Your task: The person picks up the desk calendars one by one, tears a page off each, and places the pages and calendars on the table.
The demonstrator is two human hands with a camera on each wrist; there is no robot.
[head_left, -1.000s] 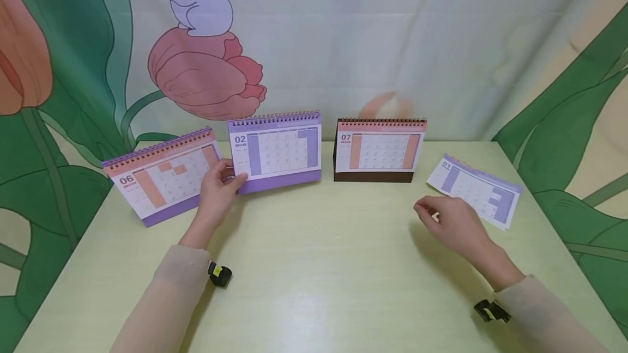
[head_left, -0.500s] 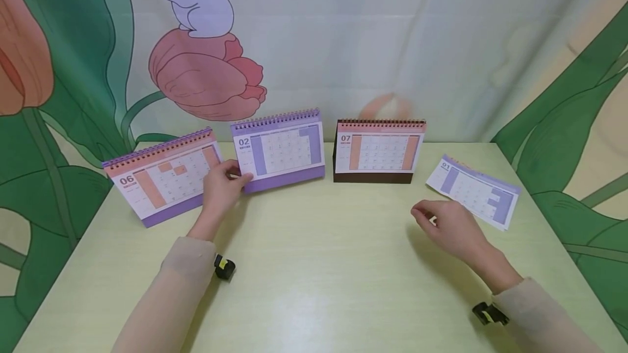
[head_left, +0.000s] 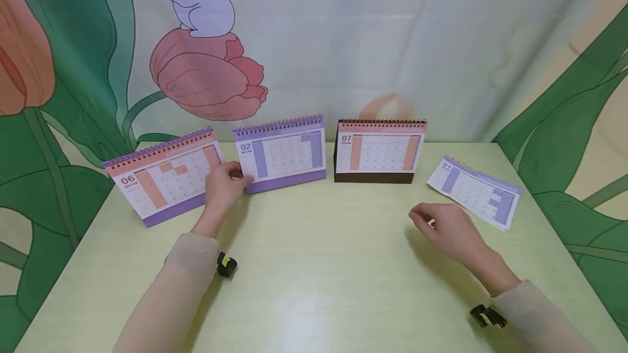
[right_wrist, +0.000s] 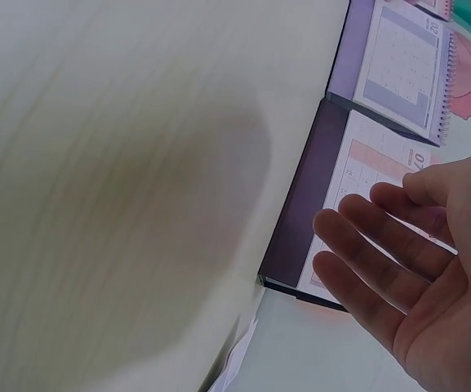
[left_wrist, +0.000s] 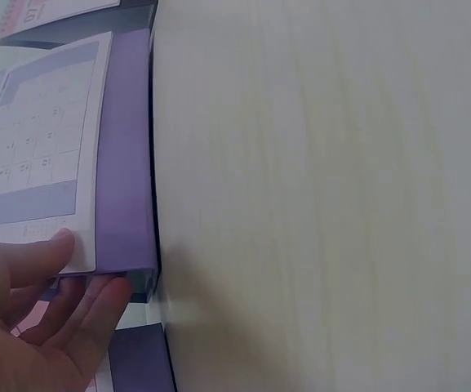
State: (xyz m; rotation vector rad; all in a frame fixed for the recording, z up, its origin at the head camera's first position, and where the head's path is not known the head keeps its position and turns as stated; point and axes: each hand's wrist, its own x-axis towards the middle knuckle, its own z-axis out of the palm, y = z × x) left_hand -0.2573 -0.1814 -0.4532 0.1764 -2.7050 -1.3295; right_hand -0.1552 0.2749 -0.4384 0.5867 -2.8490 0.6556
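Note:
A purple desk calendar (head_left: 284,154) showing page 02 stands near the back of the table. My left hand (head_left: 223,189) pinches its lower left corner, the thumb on the front page and the other fingers behind, as the left wrist view shows. Just left of that hand stands the 06 desk calendar (head_left: 167,178), orange and purple, partly hidden by the hand. To the right is the 07 desk calendar (head_left: 380,151) with a dark base. My right hand (head_left: 448,230) hovers above the table in front of it, fingers loosely bent, holding nothing.
Loose calendar sheets (head_left: 475,189), the top one marked 01, lie at the right behind my right hand. A printed curtain (head_left: 314,42) hangs behind the table (head_left: 314,266). Black wrist cameras sit at both cuffs.
The 02 calendar has shifted slightly right with my left hand, rising a little and then coming down. My right hand has drifted slightly left and toward me.

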